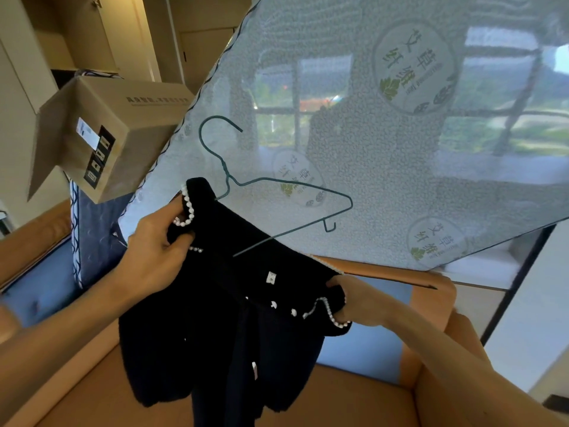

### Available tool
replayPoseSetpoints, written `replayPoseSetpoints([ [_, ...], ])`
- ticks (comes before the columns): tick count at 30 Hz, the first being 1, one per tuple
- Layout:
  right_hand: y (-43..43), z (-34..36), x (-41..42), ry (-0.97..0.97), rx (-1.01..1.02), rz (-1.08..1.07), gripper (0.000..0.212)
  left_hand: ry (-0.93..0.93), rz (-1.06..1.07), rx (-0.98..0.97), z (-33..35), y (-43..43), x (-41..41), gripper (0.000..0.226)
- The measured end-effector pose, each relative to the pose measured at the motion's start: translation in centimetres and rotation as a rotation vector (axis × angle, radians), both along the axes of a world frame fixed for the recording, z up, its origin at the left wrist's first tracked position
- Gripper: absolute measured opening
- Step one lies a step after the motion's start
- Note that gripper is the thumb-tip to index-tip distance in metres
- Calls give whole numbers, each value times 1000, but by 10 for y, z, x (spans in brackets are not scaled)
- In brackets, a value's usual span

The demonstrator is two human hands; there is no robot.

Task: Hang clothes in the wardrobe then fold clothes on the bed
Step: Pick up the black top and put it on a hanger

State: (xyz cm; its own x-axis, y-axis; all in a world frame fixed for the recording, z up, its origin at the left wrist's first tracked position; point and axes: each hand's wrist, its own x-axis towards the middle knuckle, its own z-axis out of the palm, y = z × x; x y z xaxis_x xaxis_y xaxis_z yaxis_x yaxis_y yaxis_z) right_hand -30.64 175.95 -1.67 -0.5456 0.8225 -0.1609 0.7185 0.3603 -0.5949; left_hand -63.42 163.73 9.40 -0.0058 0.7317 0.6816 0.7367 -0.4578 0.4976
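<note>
The left hand (154, 245) pinches one pearl-edged shoulder of the black garment (221, 328), fingers curled around the cloth. The right hand (363, 300) grips the other shoulder. Between both sets of fingers, a green wire hanger (226, 175) enters the neckline (hook above the left fingers).
</note>
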Motion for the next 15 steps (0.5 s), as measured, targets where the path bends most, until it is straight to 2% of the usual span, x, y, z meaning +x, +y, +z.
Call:
replayPoseSetpoints([
  [3,-5,15,8,18,-47,92,108,14,-75,11,5,-9,-4,55],
  [5,-7,27,14,56,-57,95,119,43,-80,17,7,-16,-13,61],
  [7,-9,39,21,132,-127,42,122,85,-73,29,7,-21,-23,54],
  [9,-14,53,26,203,-161,57,124,73,-118,44,1,-22,-33,35],
  [11,-18,70,30,307,-185,132,111,72,-151,52,-6,-22,-43,24],
  [13,-23,88,34,404,-270,201,94,107,-176,66,-11,-22,-51,27],
  [15,-20,98,39,443,-336,231,87,173,-168,74,-14,-23,-56,31],
])
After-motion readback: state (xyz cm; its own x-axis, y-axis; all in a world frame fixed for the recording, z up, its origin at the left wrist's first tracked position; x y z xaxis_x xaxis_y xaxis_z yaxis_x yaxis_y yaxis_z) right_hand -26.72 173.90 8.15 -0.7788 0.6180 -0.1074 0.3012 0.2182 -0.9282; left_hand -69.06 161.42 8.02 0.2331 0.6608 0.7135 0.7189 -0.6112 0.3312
